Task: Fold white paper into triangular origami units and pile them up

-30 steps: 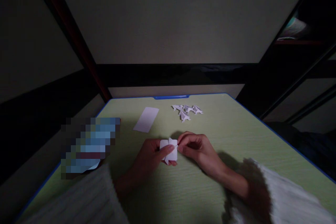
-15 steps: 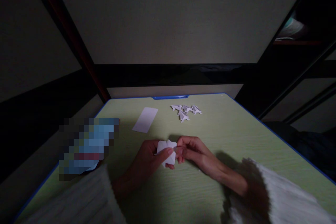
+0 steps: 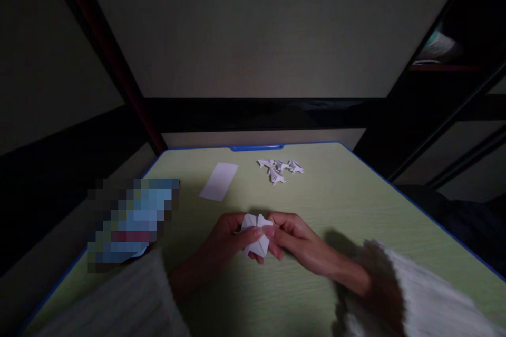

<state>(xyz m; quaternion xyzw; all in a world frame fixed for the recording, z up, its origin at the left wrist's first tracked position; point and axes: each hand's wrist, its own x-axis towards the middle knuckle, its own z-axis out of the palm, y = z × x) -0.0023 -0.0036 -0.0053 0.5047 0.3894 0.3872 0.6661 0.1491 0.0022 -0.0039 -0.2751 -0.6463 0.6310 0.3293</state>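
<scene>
Pinching a small folded white paper piece [image 3: 256, 236] between them just above the green table [image 3: 316, 284], the left hand [image 3: 229, 242] and right hand [image 3: 294, 239] grasp it, near a flat paper slip [image 3: 219, 181] and finished folded figures [image 3: 280, 168].

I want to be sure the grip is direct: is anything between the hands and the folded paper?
Nothing visible. The left hand and the right hand both pinch the folded paper with bare fingers. The flat sheet and the pile of folded figures lie farther off on the table, untouched.
</scene>
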